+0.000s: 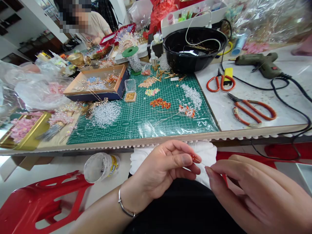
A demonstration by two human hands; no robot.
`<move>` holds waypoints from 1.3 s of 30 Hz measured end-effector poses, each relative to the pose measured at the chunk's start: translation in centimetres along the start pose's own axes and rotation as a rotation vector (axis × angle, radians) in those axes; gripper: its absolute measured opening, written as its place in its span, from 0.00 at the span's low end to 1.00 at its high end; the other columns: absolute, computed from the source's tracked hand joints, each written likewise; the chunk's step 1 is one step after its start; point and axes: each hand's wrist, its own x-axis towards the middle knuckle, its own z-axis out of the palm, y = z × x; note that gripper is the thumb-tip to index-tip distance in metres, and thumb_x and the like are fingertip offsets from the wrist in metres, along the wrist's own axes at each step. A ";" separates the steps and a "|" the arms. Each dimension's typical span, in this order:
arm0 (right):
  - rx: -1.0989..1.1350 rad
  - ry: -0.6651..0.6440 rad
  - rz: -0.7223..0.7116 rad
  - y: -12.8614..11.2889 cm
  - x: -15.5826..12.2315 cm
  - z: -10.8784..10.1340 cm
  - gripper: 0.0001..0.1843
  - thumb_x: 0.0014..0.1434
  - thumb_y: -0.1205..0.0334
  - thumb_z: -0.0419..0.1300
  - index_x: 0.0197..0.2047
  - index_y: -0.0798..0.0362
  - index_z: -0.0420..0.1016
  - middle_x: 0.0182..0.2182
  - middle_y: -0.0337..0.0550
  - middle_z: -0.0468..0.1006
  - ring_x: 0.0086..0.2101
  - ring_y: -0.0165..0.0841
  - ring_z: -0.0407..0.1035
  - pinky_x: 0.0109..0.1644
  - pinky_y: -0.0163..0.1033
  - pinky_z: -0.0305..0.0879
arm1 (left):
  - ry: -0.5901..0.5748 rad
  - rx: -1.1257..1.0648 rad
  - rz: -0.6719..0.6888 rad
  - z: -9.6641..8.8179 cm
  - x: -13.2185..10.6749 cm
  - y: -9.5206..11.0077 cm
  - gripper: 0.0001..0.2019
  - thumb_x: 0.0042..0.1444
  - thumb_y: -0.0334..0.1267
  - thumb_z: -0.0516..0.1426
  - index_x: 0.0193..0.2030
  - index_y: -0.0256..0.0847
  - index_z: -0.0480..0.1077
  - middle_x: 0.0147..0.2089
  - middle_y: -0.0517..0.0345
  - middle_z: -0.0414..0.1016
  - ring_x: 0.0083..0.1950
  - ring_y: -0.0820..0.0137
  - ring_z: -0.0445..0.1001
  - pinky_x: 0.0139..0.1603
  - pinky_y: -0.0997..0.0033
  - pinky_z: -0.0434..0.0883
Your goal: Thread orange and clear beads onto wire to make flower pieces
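My left hand [170, 164] pinches a small red-orange beaded piece [193, 157] between thumb and fingers, over my lap. A thin wire [200, 162] runs from that piece toward my right hand [253, 185], whose thumb and forefinger are closed on it. Both hands are in front of the table edge. On the green cutting mat [117, 133] beyond them lie orange beads [160, 103], a pile of clear beads [106, 113], and red-and-white pieces [187, 110] beside more clear beads [192, 96]. The ends of the held piece are partly hidden by my fingers.
Orange-handled pliers [253, 109], cutters [220, 83] and a glue gun [260, 63] with its cable lie at right. Behind the mat stands a black basin [192, 61]; a shallow box [97, 94] is at left. A red stool [48, 201] stands below. Another person [97, 24] sits across.
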 end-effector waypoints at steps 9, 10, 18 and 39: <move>0.147 -0.111 -0.057 0.9 1.1 0.6 0.07 0.65 0.71 0.55 0.40 0.49 0.69 0.26 0.37 0.80 0.22 0.30 0.73 0.26 0.34 0.67 | 0.039 0.181 0.032 0.2 -0.1 0.2 0.11 0.49 0.36 0.71 0.35 0.35 0.76 0.33 0.56 0.80 0.32 0.73 0.79 0.33 0.77 0.75; 0.175 -0.116 -0.052 1.1 1.3 0.8 0.08 0.65 0.71 0.54 0.43 0.49 0.69 0.27 0.37 0.81 0.23 0.29 0.74 0.26 0.33 0.67 | 0.052 0.263 0.051 0.2 -0.2 0.3 0.11 0.51 0.38 0.71 0.36 0.35 0.77 0.32 0.55 0.80 0.32 0.71 0.79 0.34 0.76 0.75; 0.307 -0.228 0.077 2.2 1.5 1.8 0.03 0.67 0.66 0.57 0.44 0.49 0.68 0.28 0.36 0.78 0.25 0.29 0.73 0.28 0.32 0.69 | 0.075 1.423 0.811 0.5 -1.1 2.4 0.05 0.63 0.33 0.60 0.40 0.42 0.79 0.46 0.51 0.82 0.49 0.65 0.79 0.54 0.66 0.71; 0.371 -0.204 0.248 4.0 2.9 2.4 0.11 0.68 0.68 0.53 0.32 0.48 0.64 0.20 0.32 0.71 0.18 0.27 0.67 0.20 0.27 0.66 | 0.068 1.753 0.801 -0.3 10.9 12.9 0.12 0.68 0.40 0.53 0.49 0.44 0.78 0.45 0.54 0.82 0.44 0.63 0.78 0.44 0.64 0.71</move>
